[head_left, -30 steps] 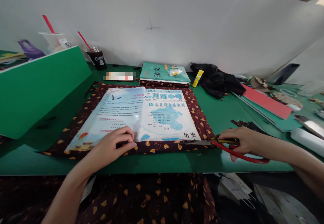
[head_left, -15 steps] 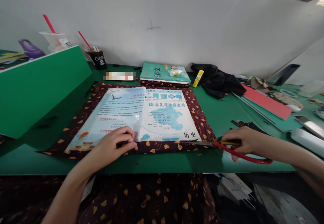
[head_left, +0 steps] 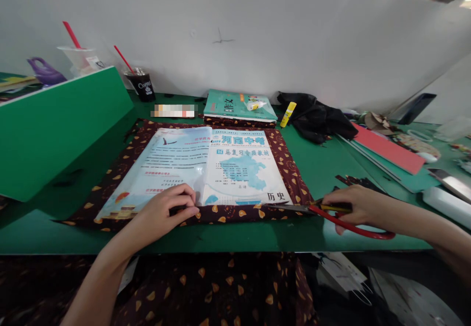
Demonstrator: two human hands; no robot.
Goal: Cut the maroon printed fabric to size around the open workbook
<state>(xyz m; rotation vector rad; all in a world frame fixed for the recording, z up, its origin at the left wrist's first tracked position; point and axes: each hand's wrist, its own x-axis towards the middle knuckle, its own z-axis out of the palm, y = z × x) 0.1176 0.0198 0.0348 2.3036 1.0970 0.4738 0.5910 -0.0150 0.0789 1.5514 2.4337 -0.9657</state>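
Observation:
An open book (head_left: 239,169) lies on dark patterned cloth (head_left: 294,169), which shows as a border around it. My left hand (head_left: 172,208) rests at the book's lower edge near the spine, fingers curled, thumb and fingertips on the cloth's front strip; whatever they pinch is too small to tell. My right hand (head_left: 342,208) is closed on the handles of red-handled scissors (head_left: 353,228). The scissor blades point left, slightly apart, at the lower right corner of the book, over the cloth's front strip.
Behind the book are a green book (head_left: 235,105), a yellow glue stick (head_left: 288,115) and black cloth (head_left: 316,115). A green board (head_left: 62,134) leans at left, near a coffee cup (head_left: 142,85). Red card (head_left: 390,147) and a phone (head_left: 451,183) lie at right.
The scissors in my right hand have shifted very slightly, and their blades look a little further apart. My left hand, the book and the cloth have not visibly moved.

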